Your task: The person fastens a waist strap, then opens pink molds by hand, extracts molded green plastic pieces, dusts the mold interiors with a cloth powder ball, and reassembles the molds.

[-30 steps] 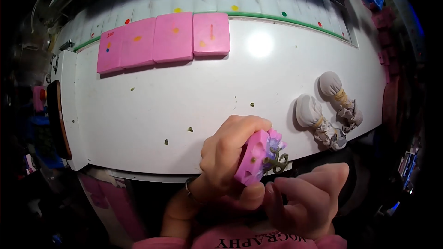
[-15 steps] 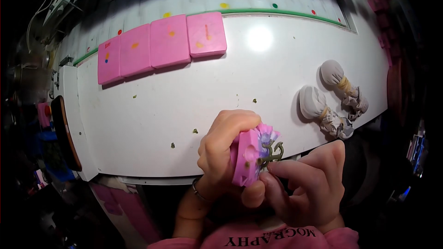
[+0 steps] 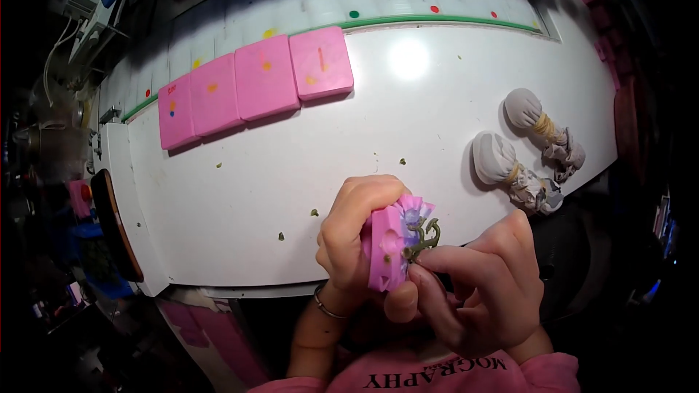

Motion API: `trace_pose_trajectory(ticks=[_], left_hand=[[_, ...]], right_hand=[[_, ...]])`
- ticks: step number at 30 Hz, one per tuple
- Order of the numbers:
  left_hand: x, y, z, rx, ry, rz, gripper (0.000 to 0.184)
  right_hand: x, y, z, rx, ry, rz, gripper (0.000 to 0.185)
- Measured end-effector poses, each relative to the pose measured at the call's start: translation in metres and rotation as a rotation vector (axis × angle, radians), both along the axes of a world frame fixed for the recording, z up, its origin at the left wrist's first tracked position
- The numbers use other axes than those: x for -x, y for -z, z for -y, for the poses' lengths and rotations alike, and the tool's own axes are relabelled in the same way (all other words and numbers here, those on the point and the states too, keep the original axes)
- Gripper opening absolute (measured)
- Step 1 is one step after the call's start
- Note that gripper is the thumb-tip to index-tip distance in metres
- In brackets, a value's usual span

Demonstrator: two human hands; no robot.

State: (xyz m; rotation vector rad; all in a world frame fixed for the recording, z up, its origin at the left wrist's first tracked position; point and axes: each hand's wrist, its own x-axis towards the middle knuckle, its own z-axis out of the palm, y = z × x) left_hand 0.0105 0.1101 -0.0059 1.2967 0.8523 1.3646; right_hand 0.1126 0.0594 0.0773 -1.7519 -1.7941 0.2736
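My left hand (image 3: 351,229) is wrapped around a pink rubber mold (image 3: 384,251), held above the table's near edge. The mold bends open on its right side, where pale purple marks its inner face. A dark green curly moulded piece (image 3: 424,239) sticks out of that side. My right hand (image 3: 488,287) pinches at the base of this piece with thumb and forefinger, close against the mold. Part of the piece is hidden by the fingertips and the mold.
Several pink slabs (image 3: 266,76) stand in a row at the back left, beside a slatted conveyor (image 3: 306,1) with coloured dots. Two grey cloth-wrapped bundles (image 3: 494,159) tied with bands lie at right. Small green scraps (image 3: 314,212) dot the white table (image 3: 240,247).
The conveyor's coloured dots have shifted left. My view has tilted slightly. Both hands keep their grip on the mold and green piece, with only slight movement.
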Motion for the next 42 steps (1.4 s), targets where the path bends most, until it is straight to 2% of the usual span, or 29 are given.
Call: trace_pose_trajectory(ticks=[3,5,8,13,15,19,21,23,27,29,31,33,42], left_hand=[[0.003,0.003,-0.001,-0.006,0.037,-0.051,0.090],[0.001,0.007,-0.002,-0.146,0.009,0.044,0.036],[0.002,0.010,-0.002,-0.153,0.022,0.030,0.032],[-0.002,0.009,-0.003,-0.160,0.005,0.076,0.033],[-0.001,0.008,-0.004,-0.158,0.007,0.096,0.035],[-0.004,0.007,-0.004,-0.180,0.009,0.090,0.047],[-0.005,0.008,-0.005,-0.198,0.011,0.131,0.052],[-0.003,0.008,-0.005,-0.156,0.022,0.110,0.058],[-0.005,0.008,-0.002,-0.160,0.001,0.121,0.061],[-0.003,0.001,0.000,0.010,-0.006,-0.081,0.087],[-0.004,0.000,0.001,0.021,-0.009,-0.084,0.087],[-0.004,0.000,0.002,0.031,-0.014,-0.086,0.087],[-0.010,0.006,0.002,-0.024,-0.064,-0.041,0.083]], right_hand=[[0.002,-0.002,-0.002,-0.001,0.007,-0.030,0.023],[0.001,-0.003,-0.003,0.000,0.002,-0.025,0.023],[0.002,-0.001,-0.004,-0.018,0.002,-0.027,0.022],[0.003,-0.001,-0.005,-0.004,0.012,-0.055,0.021],[0.004,0.004,-0.005,-0.051,0.066,-0.160,0.019],[0.002,0.003,-0.006,-0.039,0.064,-0.202,0.019],[-0.001,-0.003,-0.005,0.085,0.022,-0.141,0.018],[-0.003,-0.004,-0.006,0.098,0.010,-0.138,0.018],[-0.003,-0.002,-0.006,0.065,0.025,-0.152,0.017],[-0.003,-0.002,-0.007,0.053,0.033,-0.155,0.017],[-0.001,0.001,-0.008,0.041,0.039,-0.158,0.017],[0.002,0.008,-0.009,-0.086,0.088,-0.240,0.017],[0.002,0.002,-0.012,-0.098,0.133,-0.207,0.014]])
